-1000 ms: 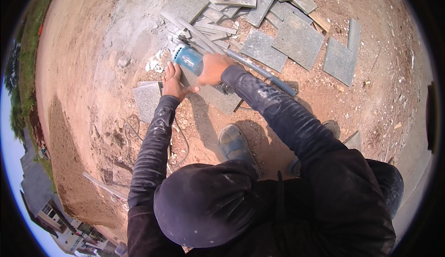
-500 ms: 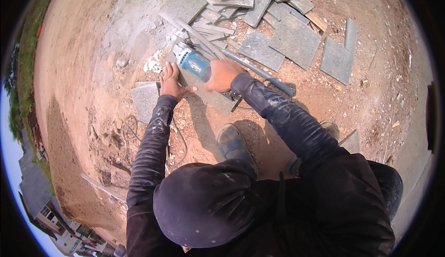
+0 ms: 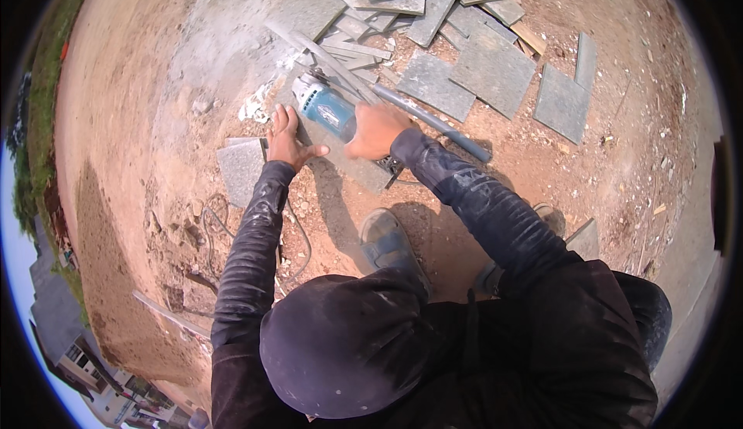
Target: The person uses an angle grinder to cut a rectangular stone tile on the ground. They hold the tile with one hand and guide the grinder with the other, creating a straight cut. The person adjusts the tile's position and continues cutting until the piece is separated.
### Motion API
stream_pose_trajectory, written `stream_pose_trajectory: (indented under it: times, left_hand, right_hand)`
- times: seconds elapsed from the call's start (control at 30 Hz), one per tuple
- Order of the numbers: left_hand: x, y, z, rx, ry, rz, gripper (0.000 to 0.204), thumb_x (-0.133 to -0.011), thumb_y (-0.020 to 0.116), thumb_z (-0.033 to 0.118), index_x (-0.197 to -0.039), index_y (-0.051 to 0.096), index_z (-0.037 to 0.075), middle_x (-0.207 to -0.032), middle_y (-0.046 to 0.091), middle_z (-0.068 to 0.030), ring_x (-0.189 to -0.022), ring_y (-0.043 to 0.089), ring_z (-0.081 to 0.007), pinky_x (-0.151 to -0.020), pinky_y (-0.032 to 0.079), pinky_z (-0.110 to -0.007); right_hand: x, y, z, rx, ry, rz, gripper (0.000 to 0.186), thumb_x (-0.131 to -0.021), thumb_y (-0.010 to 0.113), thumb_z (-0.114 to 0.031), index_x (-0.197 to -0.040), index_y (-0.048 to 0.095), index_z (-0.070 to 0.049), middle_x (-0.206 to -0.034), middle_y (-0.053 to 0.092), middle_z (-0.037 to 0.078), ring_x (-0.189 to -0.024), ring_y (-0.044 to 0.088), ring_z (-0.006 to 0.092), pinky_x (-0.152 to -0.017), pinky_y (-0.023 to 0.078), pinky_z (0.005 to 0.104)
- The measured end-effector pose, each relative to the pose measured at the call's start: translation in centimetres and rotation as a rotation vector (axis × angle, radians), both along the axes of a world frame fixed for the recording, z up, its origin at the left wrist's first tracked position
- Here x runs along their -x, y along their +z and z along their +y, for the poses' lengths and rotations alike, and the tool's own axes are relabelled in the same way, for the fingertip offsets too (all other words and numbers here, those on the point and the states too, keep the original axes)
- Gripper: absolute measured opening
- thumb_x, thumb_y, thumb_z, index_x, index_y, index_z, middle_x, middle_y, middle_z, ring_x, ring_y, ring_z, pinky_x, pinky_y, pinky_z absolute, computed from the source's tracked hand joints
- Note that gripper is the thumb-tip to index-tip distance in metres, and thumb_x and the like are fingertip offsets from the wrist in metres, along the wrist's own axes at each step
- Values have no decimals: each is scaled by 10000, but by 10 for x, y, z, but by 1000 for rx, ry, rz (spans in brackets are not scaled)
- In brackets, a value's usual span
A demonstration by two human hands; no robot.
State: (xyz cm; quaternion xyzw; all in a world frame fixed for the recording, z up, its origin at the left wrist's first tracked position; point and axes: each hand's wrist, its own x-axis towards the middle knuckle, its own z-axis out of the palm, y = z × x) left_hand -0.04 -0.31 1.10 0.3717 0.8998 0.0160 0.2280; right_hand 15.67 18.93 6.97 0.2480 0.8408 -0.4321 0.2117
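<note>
A blue angle grinder (image 3: 329,110) with a silver head lies tilted over a grey stone tile (image 3: 364,172), its head pointing up and left. My right hand (image 3: 379,131) is wrapped round the rear of the grinder's body. Across from it, my left hand (image 3: 286,142) rests on the tile's left edge, fingers stretched forward and thumb spread out toward the grinder. Pale dust blurs the area ahead of the grinder's head, and the disc's contact with the tile cannot be made out.
Several broken and whole stone tiles (image 3: 491,69) lie piled ahead and to the right. A grey pipe (image 3: 441,125) stretches beside my right hand. Another tile (image 3: 241,169) lies left of my left wrist. A cable (image 3: 308,247) loops on the dirt near my shoe (image 3: 387,239).
My right hand and the grinder have shifted slightly to the right and back toward me. My left hand stays in nearly the same place.
</note>
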Motion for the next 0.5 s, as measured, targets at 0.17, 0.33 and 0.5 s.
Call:
stream_pose_trajectory:
  times: [0.17, 0.33, 0.5]
  left_hand:
    - [-1, 1, -3, -11, 12, -1, 1316, -480, 862, 546, -1463, 208, -35, -1533, 112, -295, -1442, 103, -403, -1135, 145, -545]
    - [-3, 0, 0, -34, 19, -10, 1318, -468, 875, 516, -1460, 209, -43, -1532, 117, -297, -1444, 104, -399, -1133, 135, -553]
    - [-2, -1, 0, -25, 16, -4, 1331, -459, 870, 528, -1460, 206, -43, -1532, 123, -296, -1442, 113, -400, -1133, 131, -555]
  right_hand:
    - [23, -4, -3, -9, 27, 32, 706, -589, 774, -416, -1097, 606, 45, -1087, 652, 226, -1029, 639, 348, -885, 523, 390]
    - [42, -12, -2, 10, 13, 64, 634, -595, 726, -369, -1074, 608, 28, -1052, 650, 242, -1004, 631, 374, -857, 505, 420]
    - [59, -13, -3, 47, -29, 34, 618, -563, 756, -304, -1066, 645, 36, -1098, 658, 211, -1040, 643, 329, -880, 528, 375]
